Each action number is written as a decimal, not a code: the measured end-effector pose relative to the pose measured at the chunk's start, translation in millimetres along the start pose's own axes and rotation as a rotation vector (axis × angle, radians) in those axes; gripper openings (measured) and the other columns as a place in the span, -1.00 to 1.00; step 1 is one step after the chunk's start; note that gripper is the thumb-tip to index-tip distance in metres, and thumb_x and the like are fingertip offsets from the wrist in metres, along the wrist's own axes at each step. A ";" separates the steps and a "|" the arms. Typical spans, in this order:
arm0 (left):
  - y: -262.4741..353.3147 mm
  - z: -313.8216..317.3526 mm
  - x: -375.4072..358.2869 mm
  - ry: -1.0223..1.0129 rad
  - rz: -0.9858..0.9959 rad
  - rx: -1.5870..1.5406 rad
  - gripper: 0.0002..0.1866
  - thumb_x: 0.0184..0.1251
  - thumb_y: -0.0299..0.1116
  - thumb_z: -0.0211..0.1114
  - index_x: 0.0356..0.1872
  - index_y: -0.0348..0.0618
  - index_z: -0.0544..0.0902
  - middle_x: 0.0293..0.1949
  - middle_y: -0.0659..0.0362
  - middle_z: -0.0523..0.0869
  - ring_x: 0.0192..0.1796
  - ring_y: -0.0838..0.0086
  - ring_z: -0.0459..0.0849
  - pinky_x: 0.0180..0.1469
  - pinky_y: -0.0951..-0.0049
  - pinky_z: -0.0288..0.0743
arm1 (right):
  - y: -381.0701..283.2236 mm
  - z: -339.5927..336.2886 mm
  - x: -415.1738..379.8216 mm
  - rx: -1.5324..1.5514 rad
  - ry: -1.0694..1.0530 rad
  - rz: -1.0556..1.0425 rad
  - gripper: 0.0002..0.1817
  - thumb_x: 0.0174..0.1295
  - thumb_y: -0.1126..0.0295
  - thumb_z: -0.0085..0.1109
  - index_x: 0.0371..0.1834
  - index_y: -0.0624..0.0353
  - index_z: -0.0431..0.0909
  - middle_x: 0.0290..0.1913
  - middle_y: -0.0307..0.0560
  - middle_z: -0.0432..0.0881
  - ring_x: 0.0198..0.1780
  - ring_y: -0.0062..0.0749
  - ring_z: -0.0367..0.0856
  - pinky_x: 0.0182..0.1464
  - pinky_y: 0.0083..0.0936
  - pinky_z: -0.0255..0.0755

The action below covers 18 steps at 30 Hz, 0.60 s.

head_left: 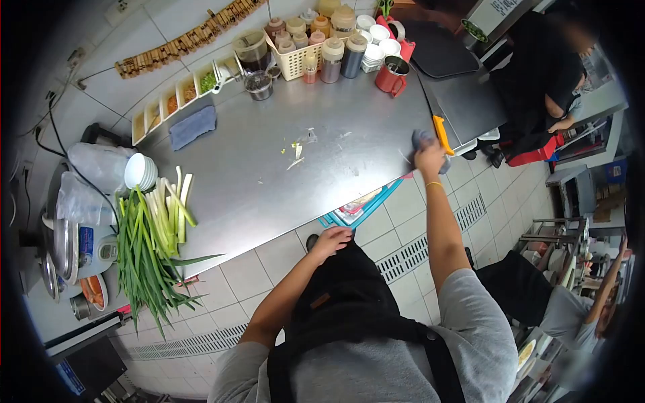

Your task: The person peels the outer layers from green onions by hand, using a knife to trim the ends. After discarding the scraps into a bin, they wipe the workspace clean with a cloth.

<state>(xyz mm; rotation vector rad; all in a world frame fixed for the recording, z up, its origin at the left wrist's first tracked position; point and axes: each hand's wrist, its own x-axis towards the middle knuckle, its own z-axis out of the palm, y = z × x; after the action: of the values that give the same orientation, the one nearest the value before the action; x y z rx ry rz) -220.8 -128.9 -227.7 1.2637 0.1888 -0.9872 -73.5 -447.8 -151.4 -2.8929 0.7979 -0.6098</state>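
My right hand (430, 160) grips a dark grey-blue cloth (423, 139) at the right front edge of the steel counter (248, 154). Close beside it lies a knife with a yellow-orange handle (441, 134), its blade pointing toward the back. Pale and yellowish scraps (296, 154) are scattered over the middle of the counter. My left hand (330, 242) hangs in front of the black apron (349, 282), just off the counter's front edge. Its fingers are loosely bent, and nothing shows in them.
Green onions (154, 248) overhang the left front edge beside stacked white bowls (140, 172). A folded blue cloth (193, 127), sauce bottles in a basket (295, 62) and a red mug (392, 75) stand farther back. Below is a teal crate (376, 205). Other people (544, 74) work at right.
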 end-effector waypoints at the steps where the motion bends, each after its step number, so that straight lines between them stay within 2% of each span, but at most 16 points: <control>1: 0.7 8.9 13.7 -0.067 -0.010 -0.120 -0.67 0.34 -0.24 0.11 0.07 -0.12 0.49 0.01 0.17 0.56 0.07 0.44 0.52 0.08 0.42 0.40 | -2.4 12.4 -3.9 -0.143 -0.082 -0.048 -0.54 -0.03 0.38 0.11 0.04 -0.14 0.54 0.12 -0.11 0.42 0.13 0.06 0.29 0.09 -0.09 0.24; 3: 8.6 20.2 39.7 -0.120 -0.023 -0.245 -0.64 0.36 -0.26 0.07 0.09 -0.19 0.46 0.03 0.13 0.55 0.11 0.39 0.50 0.15 0.39 0.36 | -8.4 23.1 -9.1 -0.133 -0.133 -0.069 -0.49 -0.04 0.38 0.09 0.09 -0.15 0.50 0.14 -0.13 0.40 0.13 0.03 0.27 0.04 -0.02 0.25; 5: 9.4 29.9 54.6 -0.184 0.043 -0.593 -0.58 0.39 -0.25 -0.06 0.14 -0.34 0.38 0.11 0.01 0.49 0.19 0.29 0.44 0.26 0.31 0.27 | -23.6 12.0 -27.5 0.049 -0.198 -0.363 -0.51 -0.06 0.38 0.10 0.06 -0.12 0.51 0.13 -0.12 0.41 0.08 0.01 0.30 0.00 -0.06 0.27; 6: 13.4 30.6 58.6 -0.227 0.037 -0.745 -0.53 0.36 -0.21 -0.11 0.19 -0.31 0.35 0.16 -0.01 0.46 0.25 0.26 0.37 0.33 0.29 0.16 | -31.7 5.9 -40.7 0.102 -0.225 -0.427 -0.51 -0.08 0.39 0.10 0.05 -0.11 0.51 0.13 -0.12 0.41 0.07 0.00 0.31 -0.01 -0.07 0.27; 7: 15.3 30.5 65.0 -0.222 0.039 -0.759 -0.53 0.36 -0.21 -0.11 0.19 -0.31 0.35 0.16 -0.01 0.46 0.25 0.26 0.37 0.33 0.29 0.16 | -41.2 -1.1 -55.5 0.156 -0.250 -0.496 -0.51 -0.09 0.41 0.10 0.04 -0.10 0.52 0.12 -0.12 0.42 0.05 -0.01 0.32 -0.03 -0.09 0.27; 9: 9.1 30.6 70.1 -0.295 0.156 -1.030 -0.45 0.29 -0.16 -0.11 0.22 -0.30 0.31 0.21 -0.02 0.41 0.25 0.25 0.37 0.36 0.28 0.13 | -60.1 -16.4 -93.6 0.248 -0.311 -0.577 -0.49 -0.11 0.41 0.10 0.04 -0.11 0.52 0.10 -0.11 0.43 0.02 -0.03 0.33 -0.06 -0.11 0.28; 10: 11.7 32.9 66.1 -0.253 0.158 -1.084 -0.45 0.20 -0.15 -0.08 0.15 -0.30 0.38 0.19 0.00 0.43 0.22 0.27 0.41 0.32 0.26 0.20 | -66.5 -24.3 -114.3 0.304 -0.360 -0.618 -0.51 -0.11 0.41 0.11 0.01 -0.10 0.54 0.09 -0.12 0.44 0.02 -0.03 0.33 -0.05 -0.11 0.28; 11: 6.0 29.4 65.2 -0.244 0.159 -1.091 -0.45 0.20 -0.15 -0.08 0.15 -0.30 0.38 0.19 0.00 0.43 0.22 0.27 0.41 0.32 0.26 0.20 | -73.1 -31.3 -130.7 0.364 -0.401 -0.661 -0.53 -0.11 0.40 0.11 -0.01 -0.09 0.56 0.08 -0.12 0.46 0.03 -0.03 0.33 -0.04 -0.11 0.27; 13: 0.1 20.8 61.5 -0.109 0.032 -1.246 -0.54 0.26 -0.20 -0.17 0.03 -0.33 0.43 0.05 0.01 0.53 0.12 0.26 0.49 0.22 0.27 0.31 | -83.6 -47.5 -154.8 0.548 -0.471 -0.747 -0.55 -0.13 0.52 0.10 -0.07 -0.03 0.59 0.03 -0.07 0.49 0.02 -0.03 0.36 0.00 -0.20 0.32; 14: 15.2 25.3 47.9 0.027 0.034 -1.192 -0.59 0.28 -0.19 -0.17 -0.06 -0.29 0.46 -0.06 0.12 0.58 0.03 0.32 0.53 0.16 0.26 0.36 | -83.1 -52.5 -155.1 0.552 -0.473 -0.752 -0.55 -0.13 0.52 0.10 -0.07 -0.03 0.59 0.03 -0.07 0.49 0.02 -0.03 0.36 0.00 -0.20 0.32; 15: 5.1 19.4 50.3 0.032 0.040 -1.191 -0.59 0.28 -0.19 -0.17 -0.06 -0.29 0.46 -0.06 0.12 0.58 0.03 0.32 0.53 0.16 0.26 0.36 | -83.5 -56.3 -154.2 0.638 -0.524 -0.746 -0.56 -0.12 0.55 0.08 -0.08 -0.03 0.60 0.01 -0.06 0.51 0.03 -0.03 0.38 0.02 -0.22 0.32; 16: -17.0 7.7 56.8 -0.112 0.087 -1.228 -0.59 0.29 -0.19 -0.15 -0.04 -0.29 0.46 -0.07 0.12 0.58 0.03 0.32 0.53 0.15 0.27 0.37 | -85.5 -58.4 -151.2 0.725 -0.574 -0.739 -0.57 -0.11 0.57 0.06 -0.10 -0.02 0.60 -0.02 -0.05 0.53 0.03 -0.04 0.40 0.04 -0.24 0.32; 17: -20.0 0.2 55.9 -0.258 0.136 -1.262 -0.58 0.30 -0.19 -0.14 -0.02 -0.29 0.46 -0.08 0.13 0.58 0.03 0.33 0.53 0.14 0.27 0.37 | -82.7 -56.4 -137.6 0.727 -0.506 -0.689 -0.57 -0.10 0.59 0.03 -0.09 -0.01 0.60 -0.04 -0.03 0.55 0.02 -0.05 0.42 0.06 -0.24 0.31; 18: -24.3 -5.4 54.8 -0.356 0.158 -1.332 -0.56 0.34 -0.21 -0.14 0.03 -0.38 0.43 -0.02 0.04 0.55 0.09 0.27 0.50 0.18 0.27 0.36 | -76.2 -52.8 -114.6 0.727 -0.444 -0.642 -0.56 -0.08 0.61 0.00 -0.09 0.01 0.59 -0.07 -0.01 0.56 0.01 -0.06 0.44 0.07 -0.24 0.30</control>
<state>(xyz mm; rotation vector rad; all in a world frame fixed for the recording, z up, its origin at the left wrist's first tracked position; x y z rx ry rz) -203.3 -151.7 -280.5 -0.1151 0.3723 -0.6774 -148.1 -322.5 -130.0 -2.3792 -0.3662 -0.1904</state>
